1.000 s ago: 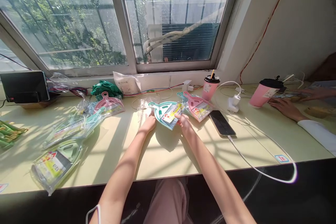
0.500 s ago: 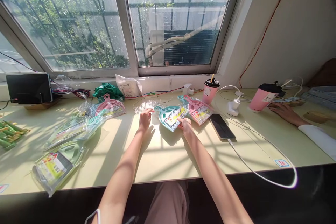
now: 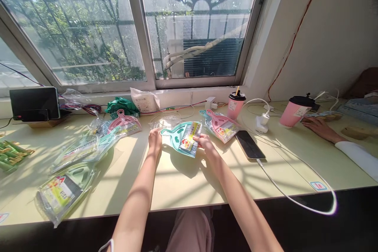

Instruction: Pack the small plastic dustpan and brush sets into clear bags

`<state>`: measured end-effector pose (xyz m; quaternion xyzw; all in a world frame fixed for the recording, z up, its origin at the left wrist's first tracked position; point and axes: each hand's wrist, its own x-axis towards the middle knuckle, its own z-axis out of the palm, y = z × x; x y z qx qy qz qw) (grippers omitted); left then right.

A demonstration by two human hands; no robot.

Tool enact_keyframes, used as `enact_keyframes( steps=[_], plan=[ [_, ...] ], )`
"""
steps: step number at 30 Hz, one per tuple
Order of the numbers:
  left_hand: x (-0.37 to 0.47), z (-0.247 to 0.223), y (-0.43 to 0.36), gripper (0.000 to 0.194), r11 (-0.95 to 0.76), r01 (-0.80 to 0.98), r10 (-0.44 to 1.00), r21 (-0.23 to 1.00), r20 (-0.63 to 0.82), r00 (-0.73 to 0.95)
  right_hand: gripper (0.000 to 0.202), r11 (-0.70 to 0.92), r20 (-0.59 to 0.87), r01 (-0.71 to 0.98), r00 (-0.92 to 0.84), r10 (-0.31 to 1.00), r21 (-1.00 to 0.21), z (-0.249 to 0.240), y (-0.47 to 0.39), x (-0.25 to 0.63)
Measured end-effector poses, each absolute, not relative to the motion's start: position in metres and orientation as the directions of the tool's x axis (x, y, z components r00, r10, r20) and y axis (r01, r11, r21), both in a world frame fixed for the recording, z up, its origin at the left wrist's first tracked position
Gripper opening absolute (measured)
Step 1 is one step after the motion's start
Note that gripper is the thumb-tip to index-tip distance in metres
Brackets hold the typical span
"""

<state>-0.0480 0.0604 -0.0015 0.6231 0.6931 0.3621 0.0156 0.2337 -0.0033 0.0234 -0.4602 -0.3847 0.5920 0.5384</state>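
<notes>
A teal dustpan-and-brush set [image 3: 174, 137] with a yellow and white label is held just above the table, its handle pointing left and its bristles to the right. My right hand [image 3: 205, 141] grips the bristle end, fingers at the label. At the handle's tip my left hand [image 3: 155, 139] is closed, with its fingertips partly hidden. Beside my right hand lies a pink dustpan set [image 3: 223, 126] over a teal one. On the left are a bagged green dustpan set [image 3: 65, 191], a teal bagged set [image 3: 102, 141] and another pink set [image 3: 124, 121].
A phone [image 3: 250, 145] on a white cable [image 3: 291, 193] lies to the right, near a charger plug [image 3: 262, 123] and two pink cups [image 3: 233, 110]. Another person's hand [image 3: 320, 128] rests at the far right. A black-screened device [image 3: 34, 103] and green bundles [image 3: 13, 155] are at left.
The teal dustpan set has moved left and turned, so its handle now points more to the left. My left hand has moved left and closed at the handle's tip.
</notes>
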Motion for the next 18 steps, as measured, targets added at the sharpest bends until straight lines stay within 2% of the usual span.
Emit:
enact_keyframes(
  steps=[3, 5, 9, 14, 18],
  plan=[
    [-0.046, 0.008, 0.057, 0.04, 0.044, 0.822, 0.848, 0.568, 0.414, -0.332, 0.024, -0.14, -0.152, -0.281, 0.022, 0.988, -0.949, 0.022, -0.004, 0.231],
    [-0.042, 0.013, 0.054, 0.041, 0.042, 0.807, 0.819, 0.589, 0.442, -0.365, 0.028, -0.141, -0.16, -0.306, 0.037, 0.986, -0.942, 0.023, -0.005, 0.231],
    [-0.03, 0.019, 0.047, 0.043, -0.062, 0.816, 0.775, 0.574, 0.543, -0.323, 0.035, -0.098, -0.119, -0.35, 0.038, 0.992, -0.931, 0.028, -0.009, 0.227],
    [-0.015, 0.017, 0.041, 0.043, -0.194, 0.832, 0.717, 0.52, 0.654, -0.242, 0.052, -0.039, -0.109, -0.43, 0.139, 0.984, -0.902, 0.029, -0.016, 0.21],
    [-0.012, 0.009, 0.047, 0.04, -0.291, 0.828, 0.585, 0.479, 0.774, -0.242, 0.07, 0.002, -0.095, -0.507, 0.166, 0.982, -0.862, 0.016, -0.016, 0.2]
  ],
)
